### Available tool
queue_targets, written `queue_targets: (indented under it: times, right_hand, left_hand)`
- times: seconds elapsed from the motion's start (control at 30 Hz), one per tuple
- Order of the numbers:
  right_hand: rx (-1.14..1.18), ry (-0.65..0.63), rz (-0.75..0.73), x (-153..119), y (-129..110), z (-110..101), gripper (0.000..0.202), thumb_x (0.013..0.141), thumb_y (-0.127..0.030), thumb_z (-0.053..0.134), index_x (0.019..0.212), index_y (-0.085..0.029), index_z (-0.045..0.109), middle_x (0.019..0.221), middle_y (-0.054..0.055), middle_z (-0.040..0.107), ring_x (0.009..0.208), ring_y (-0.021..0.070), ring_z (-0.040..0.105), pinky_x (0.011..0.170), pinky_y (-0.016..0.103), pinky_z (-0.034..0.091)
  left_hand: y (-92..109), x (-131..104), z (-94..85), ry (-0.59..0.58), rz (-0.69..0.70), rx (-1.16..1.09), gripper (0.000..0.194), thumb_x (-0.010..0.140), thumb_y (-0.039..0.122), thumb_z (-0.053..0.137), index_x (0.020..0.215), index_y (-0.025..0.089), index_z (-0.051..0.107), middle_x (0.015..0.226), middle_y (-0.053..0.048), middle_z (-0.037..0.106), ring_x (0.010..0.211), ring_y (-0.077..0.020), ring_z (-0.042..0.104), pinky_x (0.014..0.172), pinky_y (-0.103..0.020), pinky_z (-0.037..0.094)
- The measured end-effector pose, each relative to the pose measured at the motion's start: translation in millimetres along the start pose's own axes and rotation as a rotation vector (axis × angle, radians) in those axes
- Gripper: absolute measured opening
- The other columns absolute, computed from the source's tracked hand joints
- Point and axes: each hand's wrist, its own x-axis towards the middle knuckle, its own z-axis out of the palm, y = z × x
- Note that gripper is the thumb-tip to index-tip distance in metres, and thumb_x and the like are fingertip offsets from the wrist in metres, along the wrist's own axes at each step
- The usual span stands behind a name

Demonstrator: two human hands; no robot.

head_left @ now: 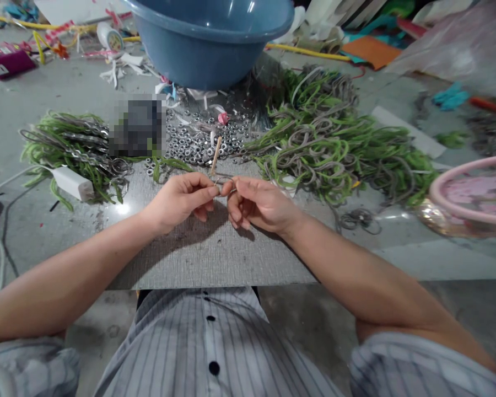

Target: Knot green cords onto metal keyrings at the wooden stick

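My left hand (182,199) pinches what looks like a thin metal ring (217,181) between thumb and forefinger. My right hand (262,203) meets it fingertip to fingertip, its thumb and forefinger pressed together; whatever lies in that pinch is hidden. Just beyond the fingers a thin wooden stick (216,154) leans up, and behind it spreads a pile of small metal nut-like rings (194,140). To the left lies a bundle of green and grey cords (66,135) with metal chains and rings. A larger heap of green and grey looped cords (326,149) lies to the right.
A large blue basin (210,49) stands behind the metal pieces. At the left are a white charger block (73,183) with its cable and a purple box (8,62). A pink-rimmed basket (471,171) sits at the right edge, below clear plastic film (458,49).
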Motion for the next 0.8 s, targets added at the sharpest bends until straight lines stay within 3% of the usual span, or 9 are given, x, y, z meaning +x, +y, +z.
queue_targets:
  times: [0.13, 0.37, 0.8]
  right_hand:
    - [0.017, -0.006, 0.018, -0.4, -1.0, 2.0, 0.033, 0.076, -0.046, 0.073, 0.078, -0.017, 0.057, 0.053, -0.005, 0.066, 0.039, 0.0076, 0.057, 0.036, 0.016, 0.044]
    - [-0.008, -0.044, 0.047, -1.9, -0.2, 3.8, 0.035, 0.076, -0.047, 0.073, 0.074, -0.016, 0.057, 0.054, -0.004, 0.066, 0.039, 0.008, 0.057, 0.037, 0.016, 0.047]
    - [0.094, -0.163, 0.083, -4.5, -1.9, -0.4, 0.037, 0.081, -0.051, 0.067, 0.074, -0.017, 0.055, 0.062, 0.0, 0.071, 0.045, 0.0124, 0.065, 0.041, 0.02, 0.052]
  left_hand:
    - [0.2, -0.4, 0.3, -0.035, -0.007, -0.019, 0.026, 0.078, 0.036, 0.073, 0.079, 0.013, 0.06, 0.061, 0.002, 0.06, 0.048, -0.0062, 0.054, 0.046, -0.018, 0.047]
    - [3.4, -0.8, 0.6, -0.107, -0.082, -0.066, 0.038, 0.074, 0.046, 0.076, 0.077, 0.014, 0.058, 0.058, 0.003, 0.058, 0.043, -0.0048, 0.05, 0.04, -0.016, 0.042]
    - [3.7, -1.7, 0.2, -0.236, -0.181, -0.201, 0.036, 0.075, 0.043, 0.077, 0.085, 0.015, 0.056, 0.07, -0.002, 0.07, 0.049, -0.0104, 0.063, 0.044, -0.019, 0.047]
